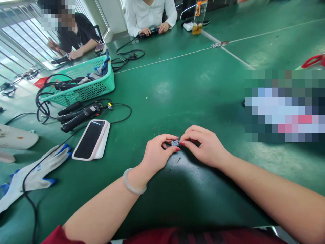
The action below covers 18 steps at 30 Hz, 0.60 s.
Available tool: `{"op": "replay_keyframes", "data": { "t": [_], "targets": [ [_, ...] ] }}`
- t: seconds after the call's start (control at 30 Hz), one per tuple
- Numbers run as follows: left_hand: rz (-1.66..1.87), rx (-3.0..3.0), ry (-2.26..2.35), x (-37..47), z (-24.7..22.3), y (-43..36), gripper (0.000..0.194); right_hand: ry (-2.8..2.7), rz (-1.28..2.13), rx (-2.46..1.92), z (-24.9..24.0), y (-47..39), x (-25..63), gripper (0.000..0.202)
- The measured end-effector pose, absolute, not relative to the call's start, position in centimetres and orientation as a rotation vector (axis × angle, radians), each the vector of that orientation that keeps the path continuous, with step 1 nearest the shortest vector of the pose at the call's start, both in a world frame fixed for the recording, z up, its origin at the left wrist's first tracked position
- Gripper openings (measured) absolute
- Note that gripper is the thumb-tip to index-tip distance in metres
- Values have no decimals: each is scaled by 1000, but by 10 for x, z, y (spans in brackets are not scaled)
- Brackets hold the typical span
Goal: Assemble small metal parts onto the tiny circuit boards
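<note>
Just above the green tabletop (162, 112), a small dark grey piece with a pale, patterned surface (175, 143) sits between my two hands; it is too small to name. My left hand (157, 152), with a pale bangle (134, 183) on its wrist, pinches the piece between thumb and fingers from the left. At the piece's right end, my right hand (204, 145) has thumb and index finger closed together. Its fingertips meet the piece's edge and hide what lies between them.
To the left lie a phone (90, 140), a black corded tool (81, 117), a white-and-blue glove (38, 169) and a green basket (88, 86) of tools. Two people sit across the table. A bottle (199, 18) stands at the back; a blurred patch covers the right.
</note>
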<state>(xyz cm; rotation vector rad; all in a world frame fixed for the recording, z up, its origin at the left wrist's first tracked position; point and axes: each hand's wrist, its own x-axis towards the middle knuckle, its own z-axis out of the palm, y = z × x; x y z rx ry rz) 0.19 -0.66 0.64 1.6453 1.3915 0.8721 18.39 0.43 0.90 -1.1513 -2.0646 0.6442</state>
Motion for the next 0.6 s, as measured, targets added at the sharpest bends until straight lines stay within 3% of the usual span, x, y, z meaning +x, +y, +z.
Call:
{"op": "replay_keyframes", "data": {
  "t": [0.37,0.6],
  "targets": [
    [910,1760,1424,1,6,-7,22,-2088,665,-1213,8,6,184,11],
    [884,1764,1526,-2,1,-5,21,-2383,474,-1359,-1,10,183,13]
  ]
}}
